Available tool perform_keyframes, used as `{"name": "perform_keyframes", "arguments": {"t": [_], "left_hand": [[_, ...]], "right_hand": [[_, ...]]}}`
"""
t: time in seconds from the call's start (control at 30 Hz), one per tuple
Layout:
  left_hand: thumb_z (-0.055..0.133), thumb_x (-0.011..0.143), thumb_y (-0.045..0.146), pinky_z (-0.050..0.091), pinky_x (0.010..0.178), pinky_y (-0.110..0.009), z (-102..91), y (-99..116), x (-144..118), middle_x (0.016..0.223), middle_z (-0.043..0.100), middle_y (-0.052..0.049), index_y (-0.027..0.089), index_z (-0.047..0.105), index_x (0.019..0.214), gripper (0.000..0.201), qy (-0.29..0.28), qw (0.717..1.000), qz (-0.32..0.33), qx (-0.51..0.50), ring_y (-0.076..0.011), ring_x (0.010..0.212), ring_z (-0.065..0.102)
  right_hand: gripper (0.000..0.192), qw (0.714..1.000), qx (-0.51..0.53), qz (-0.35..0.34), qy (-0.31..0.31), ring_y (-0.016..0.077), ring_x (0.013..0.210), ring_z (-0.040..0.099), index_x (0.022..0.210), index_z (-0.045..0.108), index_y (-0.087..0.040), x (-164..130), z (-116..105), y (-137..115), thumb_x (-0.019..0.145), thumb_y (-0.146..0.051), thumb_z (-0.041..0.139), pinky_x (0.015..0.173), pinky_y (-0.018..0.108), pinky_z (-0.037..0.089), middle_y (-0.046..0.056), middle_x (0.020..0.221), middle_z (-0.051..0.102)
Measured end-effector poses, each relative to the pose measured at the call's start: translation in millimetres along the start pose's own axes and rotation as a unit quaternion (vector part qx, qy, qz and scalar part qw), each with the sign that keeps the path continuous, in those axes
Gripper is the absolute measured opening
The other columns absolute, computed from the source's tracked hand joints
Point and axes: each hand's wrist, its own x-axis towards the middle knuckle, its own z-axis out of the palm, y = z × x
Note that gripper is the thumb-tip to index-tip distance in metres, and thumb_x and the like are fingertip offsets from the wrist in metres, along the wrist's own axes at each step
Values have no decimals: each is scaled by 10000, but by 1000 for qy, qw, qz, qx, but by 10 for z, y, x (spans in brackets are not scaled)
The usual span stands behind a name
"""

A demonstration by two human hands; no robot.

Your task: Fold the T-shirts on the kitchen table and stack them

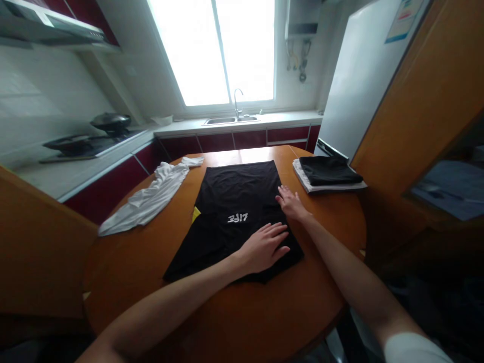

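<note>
A black garment [234, 191], perhaps a T-shirt, is spread on the wooden table in front of me. White lettering shows upside down near its middle, and a bit of yellow [195, 214] sticks out at its left edge. My left hand [263, 247] lies flat on the lower right part of the cloth, fingers stretched out. Farther up, my right hand [291, 202] rests at the garment's right edge with its fingers extended over the fabric. Neither hand grips anything that I can see.
A crumpled white garment [155, 194] lies along the table's left side. Folded clothes, black [328, 170] on top of white, are stacked at the right. The round wooden table [264, 317] stands before a sink counter [287, 119], with a fridge [355, 75] at the right.
</note>
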Motion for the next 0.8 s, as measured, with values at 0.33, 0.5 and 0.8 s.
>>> {"name": "perform_keyframes", "arguments": {"t": [0.33,0.5,0.8], "left_hand": [[361,1025,585,221,1223,-551,27,-69,-22,1659,257,-102,264,305,1579,643,-48,997,-58,-34,-311,1539,191],[443,1023,330,420,1107,-411,-150,-412,285,1442,549,-134,192,501,1431,434,22,990,-139,8,-281,1340,502],[575,953,359,470,993,-422,-57,-1113,669,1205,590,-120,212,683,1098,234,10,949,-315,25,-296,1170,547]], "right_hand": [[498,996,61,9,67,252,1501,308,1434,544,-130,159,64,368,1005,-264,329,1220,515,247,137,1577,418],[480,999,9,-11,39,306,1510,275,1437,551,-200,147,267,331,987,-312,428,1218,616,167,123,1591,397],[514,988,78,41,126,229,1452,404,1414,555,-71,217,26,434,970,-190,325,1215,423,305,172,1511,500]]}}
